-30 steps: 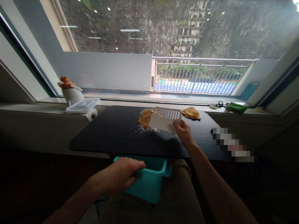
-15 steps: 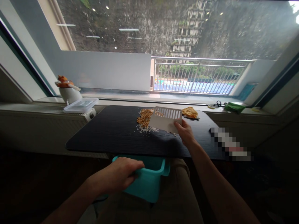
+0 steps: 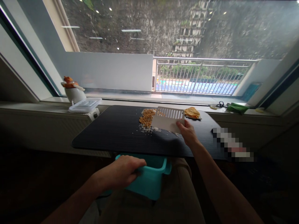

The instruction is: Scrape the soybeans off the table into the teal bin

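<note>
My right hand (image 3: 188, 134) grips the right edge of a white slotted scraper (image 3: 168, 119) that stands tilted on the black table (image 3: 112, 133). To the scraper's left lies a heap of yellow grains (image 3: 146, 117), with small white grains (image 3: 149, 129) scattered at its lower edge. My left hand (image 3: 123, 171) is closed on the rim of a teal plastic bin (image 3: 149, 179), which sits on my lap just under the table's near edge.
A yellow cloth (image 3: 192, 113) lies behind the scraper. On the left sill stand a clear lidded box (image 3: 85, 105) and a white pot (image 3: 73, 93) with an orange figure. Scissors (image 3: 218, 105) and a green cloth (image 3: 237, 107) rest on the right sill.
The scraper and my right hand have barely shifted against the grain heap. My left hand stays on the bin. Only the view has swayed slightly.
</note>
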### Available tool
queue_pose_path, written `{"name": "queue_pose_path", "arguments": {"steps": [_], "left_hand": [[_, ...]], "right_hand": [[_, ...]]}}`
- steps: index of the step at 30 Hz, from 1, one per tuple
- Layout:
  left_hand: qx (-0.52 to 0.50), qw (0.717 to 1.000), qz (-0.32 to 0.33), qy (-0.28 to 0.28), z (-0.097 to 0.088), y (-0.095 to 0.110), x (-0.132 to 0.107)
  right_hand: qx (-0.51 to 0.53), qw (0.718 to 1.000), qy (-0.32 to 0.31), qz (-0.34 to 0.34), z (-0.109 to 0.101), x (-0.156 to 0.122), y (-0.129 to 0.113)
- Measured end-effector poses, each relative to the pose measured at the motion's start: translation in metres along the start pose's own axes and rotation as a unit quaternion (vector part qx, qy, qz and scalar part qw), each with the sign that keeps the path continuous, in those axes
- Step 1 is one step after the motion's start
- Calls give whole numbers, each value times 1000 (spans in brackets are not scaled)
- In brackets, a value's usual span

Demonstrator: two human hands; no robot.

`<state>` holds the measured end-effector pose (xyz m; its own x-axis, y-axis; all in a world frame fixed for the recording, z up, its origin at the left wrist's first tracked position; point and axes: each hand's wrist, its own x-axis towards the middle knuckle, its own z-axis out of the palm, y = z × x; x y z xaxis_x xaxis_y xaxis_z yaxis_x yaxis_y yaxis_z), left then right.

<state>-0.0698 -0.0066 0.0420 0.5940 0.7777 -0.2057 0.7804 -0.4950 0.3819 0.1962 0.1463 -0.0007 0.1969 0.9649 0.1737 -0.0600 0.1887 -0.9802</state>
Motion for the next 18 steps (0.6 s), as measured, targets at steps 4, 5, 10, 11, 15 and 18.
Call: {"name": "queue_pose_path", "arguments": {"steps": [4,5,10,11,15,18], "left_hand": [[6,1000,-5,0,0,0,1],[7,1000,-5,1,-1,0,1],[8,1000,-4,5,-1,1,0],[8,1000,-4,5,-1,1,0],[6,1000,-5,4,-2,0,1],[2,1000,-7,1,-2,-1,2]], "right_hand": [[7,1000,1,1,2,0,0],[8,1000,0,1,3,0,1],[7,1000,-3,-5,4,3,3],[6,1000,-3,-7,4,5,3],[3,1000,-1,-11,4,9,9],[2,1000,-1,-6,5,11,13]]}}
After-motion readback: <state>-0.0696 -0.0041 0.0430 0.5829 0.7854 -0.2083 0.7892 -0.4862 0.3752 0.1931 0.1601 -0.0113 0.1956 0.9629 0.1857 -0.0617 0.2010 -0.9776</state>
